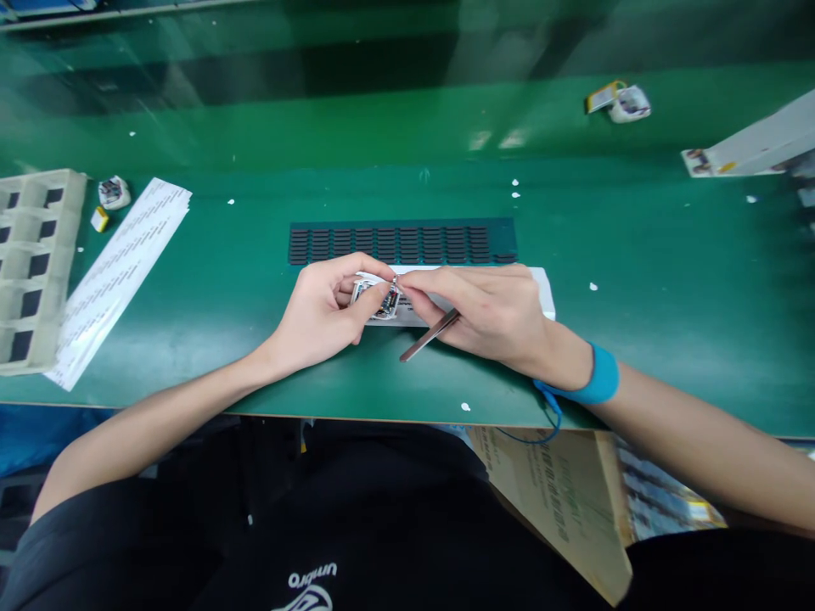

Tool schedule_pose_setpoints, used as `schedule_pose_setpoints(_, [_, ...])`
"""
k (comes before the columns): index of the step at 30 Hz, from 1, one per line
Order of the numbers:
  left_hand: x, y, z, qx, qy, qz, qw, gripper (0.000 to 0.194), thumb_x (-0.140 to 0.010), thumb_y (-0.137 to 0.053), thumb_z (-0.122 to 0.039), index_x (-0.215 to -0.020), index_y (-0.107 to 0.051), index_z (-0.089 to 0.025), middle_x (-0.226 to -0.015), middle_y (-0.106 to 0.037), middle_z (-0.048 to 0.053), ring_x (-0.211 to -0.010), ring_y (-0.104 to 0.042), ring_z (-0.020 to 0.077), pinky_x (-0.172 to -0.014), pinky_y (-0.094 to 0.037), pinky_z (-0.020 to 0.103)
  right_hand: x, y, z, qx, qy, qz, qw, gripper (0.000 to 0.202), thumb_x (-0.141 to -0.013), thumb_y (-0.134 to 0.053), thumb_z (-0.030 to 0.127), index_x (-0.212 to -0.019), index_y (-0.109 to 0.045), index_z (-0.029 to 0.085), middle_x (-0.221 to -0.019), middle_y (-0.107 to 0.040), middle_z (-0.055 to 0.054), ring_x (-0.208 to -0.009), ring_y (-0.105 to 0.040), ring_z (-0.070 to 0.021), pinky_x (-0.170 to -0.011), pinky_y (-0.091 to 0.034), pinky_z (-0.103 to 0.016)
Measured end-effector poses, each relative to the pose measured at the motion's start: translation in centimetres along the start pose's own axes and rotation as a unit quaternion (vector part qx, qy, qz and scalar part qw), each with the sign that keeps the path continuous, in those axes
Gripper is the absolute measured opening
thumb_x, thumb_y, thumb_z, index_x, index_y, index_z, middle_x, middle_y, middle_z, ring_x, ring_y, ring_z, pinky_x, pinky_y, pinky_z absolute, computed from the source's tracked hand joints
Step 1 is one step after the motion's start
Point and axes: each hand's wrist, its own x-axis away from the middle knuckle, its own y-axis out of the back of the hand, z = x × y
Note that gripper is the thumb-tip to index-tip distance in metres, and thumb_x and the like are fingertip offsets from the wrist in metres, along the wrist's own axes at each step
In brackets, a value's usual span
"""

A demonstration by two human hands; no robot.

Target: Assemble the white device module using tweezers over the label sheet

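My left hand [324, 307] grips a small electronic part [377, 299], a white piece with a little circuit board, over the middle of the green table [255, 280]. My right hand [493, 310] meets it from the right, holding metal tweezers [428, 336] whose tips touch the part. A blue wrist strap [598, 378] with a cord sits on my right wrist. Under both hands lies a white strip [544, 288], and just behind it a dark sheet [401, 242] with rows of small black pads.
A beige compartment tray [31, 263] stands at the left edge, with a white label sheet [118, 271] beside it and two small parts [113, 193] behind. More small parts [621, 100] lie far right, near a white box [757, 144]. A cardboard box [560, 501] sits below the table's edge.
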Motion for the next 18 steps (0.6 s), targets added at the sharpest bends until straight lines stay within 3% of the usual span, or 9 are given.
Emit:
schedule_pose_setpoints(8, [-0.15, 0.0, 0.17, 0.015, -0.031, 0.01, 0.999, 0.004, -0.089, -0.069, -0.018, -0.091, -0.071, -0.015, -0.056, -0.058, -0.006, -0.037, -0.048, 0.0062, -0.037, -0.032, 0.019, -0.22, 0.32, 0.27, 0.034, 0.01, 0.028, 0.999, 0.018, -0.109, -0.058, 0.019, -0.105, -0.074, 0.026, -0.086, -0.083, 0.005, -0.073, -0.078, -0.0125, -0.057, -0.049, -0.025])
schedule_pose_setpoints(18, [-0.07, 0.04, -0.34, -0.022, -0.028, -0.003, 0.999, 0.006, -0.087, -0.07, -0.02, -0.091, -0.072, -0.016, -0.057, -0.059, -0.006, -0.044, -0.052, 0.008, -0.042, -0.038, 0.019, -0.81, 0.49, 0.61, 0.043, 0.008, 0.037, 0.998, 0.024, -0.103, -0.052, 0.011, -0.094, -0.072, 0.022, -0.073, -0.074, 0.006, -0.059, -0.063, -0.0081, -0.052, -0.037, -0.024])
